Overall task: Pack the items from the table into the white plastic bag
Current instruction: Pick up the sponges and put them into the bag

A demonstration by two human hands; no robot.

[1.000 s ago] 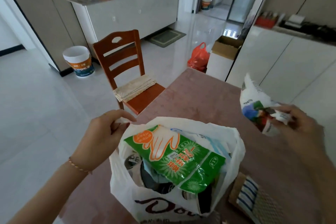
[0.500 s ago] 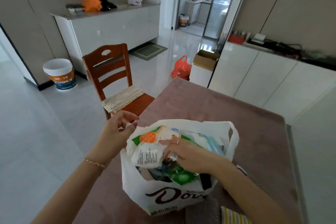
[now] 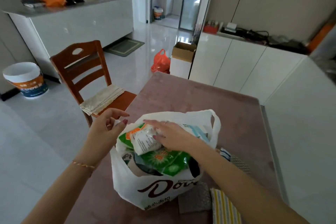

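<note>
Two hands at work: your left hand (image 3: 107,129) pinches the white plastic bag (image 3: 154,189) rim between closed fingers, holding it open; your right hand (image 3: 171,136), fingers spread, presses the white packet (image 3: 145,142) beneath them into the bag.

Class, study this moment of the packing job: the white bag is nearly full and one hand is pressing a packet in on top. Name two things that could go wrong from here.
1. The white plastic bag is heaped above its rim; the white packet under the right hand lies on the green pack and may slide out.
2. The left hand pinches only one edge, so the bag could sag or tip toward the striped cloth still waiting on the table.
</note>
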